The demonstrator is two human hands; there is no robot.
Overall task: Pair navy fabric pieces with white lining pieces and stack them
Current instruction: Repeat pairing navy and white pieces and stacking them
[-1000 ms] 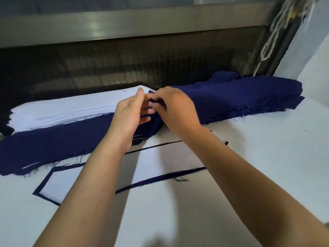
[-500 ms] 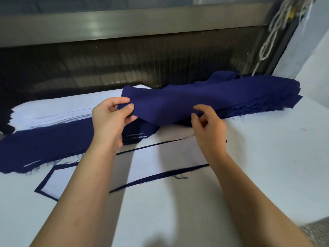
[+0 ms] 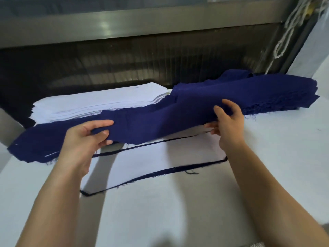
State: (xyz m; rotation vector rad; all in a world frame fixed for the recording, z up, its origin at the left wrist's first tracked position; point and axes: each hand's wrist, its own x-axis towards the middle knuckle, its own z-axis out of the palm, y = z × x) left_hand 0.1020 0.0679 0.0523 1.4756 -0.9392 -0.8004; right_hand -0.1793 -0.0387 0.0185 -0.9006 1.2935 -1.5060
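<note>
Now navy piece [image 3: 156,122] wider between hands.

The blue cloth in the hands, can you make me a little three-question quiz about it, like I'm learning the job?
1. True or false: both hands grip the navy piece.
2. What lies on the table right under the lifted piece?
A. scissors
B. a white lining piece with navy showing around its edges
C. a cardboard box
3. Fill in: the pile behind the left hand is ____ in colour.

Key
1. True: the left hand holds its left part, the right hand its right part.
2. B, the paired piece.
3. White, the white lining stack.
</note>
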